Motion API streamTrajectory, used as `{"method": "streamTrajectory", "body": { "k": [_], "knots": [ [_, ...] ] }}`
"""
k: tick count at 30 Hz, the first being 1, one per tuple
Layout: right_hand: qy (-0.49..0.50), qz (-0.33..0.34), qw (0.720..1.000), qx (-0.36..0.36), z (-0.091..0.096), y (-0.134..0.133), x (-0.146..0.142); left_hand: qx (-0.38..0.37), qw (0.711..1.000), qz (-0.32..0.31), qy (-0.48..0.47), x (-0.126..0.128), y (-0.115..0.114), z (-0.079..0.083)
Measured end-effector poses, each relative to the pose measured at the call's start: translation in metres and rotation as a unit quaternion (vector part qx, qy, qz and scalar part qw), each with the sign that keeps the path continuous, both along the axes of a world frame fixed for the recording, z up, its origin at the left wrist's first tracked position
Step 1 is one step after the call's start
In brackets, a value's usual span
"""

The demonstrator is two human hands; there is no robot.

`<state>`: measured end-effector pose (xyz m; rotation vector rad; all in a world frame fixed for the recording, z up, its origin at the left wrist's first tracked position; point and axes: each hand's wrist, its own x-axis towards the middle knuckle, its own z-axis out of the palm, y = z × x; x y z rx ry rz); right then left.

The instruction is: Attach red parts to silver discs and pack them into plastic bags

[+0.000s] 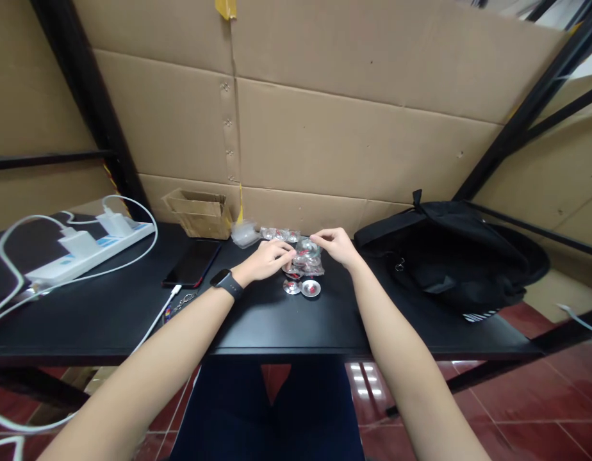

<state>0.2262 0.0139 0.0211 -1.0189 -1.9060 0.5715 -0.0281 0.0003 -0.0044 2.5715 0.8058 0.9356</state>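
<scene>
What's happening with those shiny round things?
A person has both hands at a small pile of shiny packets with red bits on a black table. The left hand is at the pile's left side and the right hand at its right; whether either grips a packet is too small to tell. Two shiny round pieces lie side by side nearer the person. Off to the right sits a black bag.

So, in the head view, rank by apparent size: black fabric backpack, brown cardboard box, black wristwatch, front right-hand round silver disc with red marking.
Largest to smallest:
Black fabric backpack
Brown cardboard box
Black wristwatch
Front right-hand round silver disc with red marking
</scene>
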Motion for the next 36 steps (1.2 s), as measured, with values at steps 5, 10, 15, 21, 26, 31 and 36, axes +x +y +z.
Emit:
{"method": "streamTrajectory", "body": {
  "k": [5, 10, 15, 21, 26, 31, 36],
  "knots": [
    [0.001, 0.031, 0.999, 0.044, 0.001, -0.002, -0.004, -0.049, 0.997, 0.006, -0.063, -0.003, -0.001, 0.002],
    [0.064, 0.046, 0.996, 0.032, 0.0, -0.006, -0.016, 0.023, 0.999, -0.033, -0.01, 0.005, 0.001, -0.005],
    [0.162, -0.009, 0.986, -0.03, 0.0, -0.007, -0.024, 0.028, 0.999, -0.024, 0.035, 0.009, 0.002, -0.008],
    [0.163, -0.043, 0.985, -0.033, 0.002, -0.006, -0.021, 0.003, 0.999, -0.044, 0.009, 0.006, -0.003, -0.003],
    [0.167, -0.063, 0.984, 0.011, 0.002, -0.005, -0.02, -0.022, 0.996, -0.034, -0.075, 0.008, -0.005, -0.002],
    [0.189, 0.001, 0.981, -0.053, -0.001, -0.006, -0.02, -0.057, 0.99, 0.002, -0.127, 0.005, -0.002, -0.001],
    [0.196, 0.012, 0.977, -0.079, -0.007, -0.005, -0.02, -0.102, 0.983, -0.006, -0.154, 0.004, 0.0, -0.002]
  ]
}}
